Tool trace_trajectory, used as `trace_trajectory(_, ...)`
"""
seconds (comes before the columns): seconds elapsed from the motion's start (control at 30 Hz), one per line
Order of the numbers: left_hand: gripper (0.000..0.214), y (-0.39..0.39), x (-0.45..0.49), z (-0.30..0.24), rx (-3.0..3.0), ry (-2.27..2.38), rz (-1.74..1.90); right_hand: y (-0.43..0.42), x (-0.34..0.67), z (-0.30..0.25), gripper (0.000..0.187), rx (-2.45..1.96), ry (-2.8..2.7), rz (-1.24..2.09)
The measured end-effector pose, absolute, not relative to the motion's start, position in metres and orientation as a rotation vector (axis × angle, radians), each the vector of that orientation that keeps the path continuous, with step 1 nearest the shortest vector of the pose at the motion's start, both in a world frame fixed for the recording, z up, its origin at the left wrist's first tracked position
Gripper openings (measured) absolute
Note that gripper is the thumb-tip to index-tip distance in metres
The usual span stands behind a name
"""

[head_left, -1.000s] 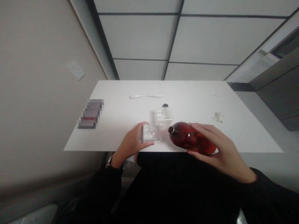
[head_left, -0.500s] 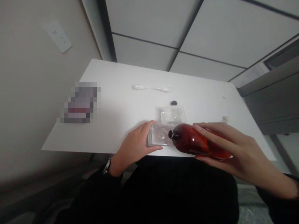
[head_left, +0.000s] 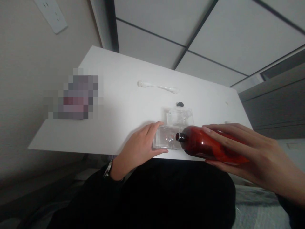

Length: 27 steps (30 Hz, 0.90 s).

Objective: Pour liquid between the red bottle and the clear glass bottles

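Observation:
My left hand [head_left: 140, 143] is closed around the left end of a clear plastic box [head_left: 163, 137] near the table's front edge. In my right hand [head_left: 252, 152] is a reddish-brown bottle [head_left: 196, 143], tipped onto its side. The bottle's dark, uncapped mouth points left and sits over the right part of the box. Liquid inside the box is hard to make out. Just behind it lies a second clear plastic piece [head_left: 173, 118], partly hidden by the bottle and box. A small black cap [head_left: 180, 104] rests behind that piece.
Farther back on the white table [head_left: 124, 111] lies a thin strip of clear plastic wrapping [head_left: 157, 86]. A pixelated object [head_left: 79, 97] is at the table's left side. A wall [head_left: 28, 79] with a socket [head_left: 52, 16] borders the left; pale panels stand behind the table.
The camera view has shifted and tilted slightly. Both hands keep their grips, and the bottle stays tipped over the box, its mouth a little farther right in view.

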<state>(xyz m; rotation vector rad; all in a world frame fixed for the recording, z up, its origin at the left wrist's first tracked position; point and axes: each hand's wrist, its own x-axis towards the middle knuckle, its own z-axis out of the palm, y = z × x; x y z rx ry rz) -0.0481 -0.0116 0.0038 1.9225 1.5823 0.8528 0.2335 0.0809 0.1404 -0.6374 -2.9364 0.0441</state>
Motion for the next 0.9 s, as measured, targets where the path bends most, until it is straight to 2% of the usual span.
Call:
trace_trajectory(0.47, 0.085, -0.012, -0.048, 0.003, 1.961, 1.584, 0.877, 0.082, 0.216, 0.164, 0.060, -0.607, -3.021, -0.047)
trace_trajectory(0.9, 0.086, -0.013, -0.047, 0.000, 1.974, 1.601, 0.890, 0.085, 0.212, 0.172, 0.060, -0.537, -3.101, -0.188)
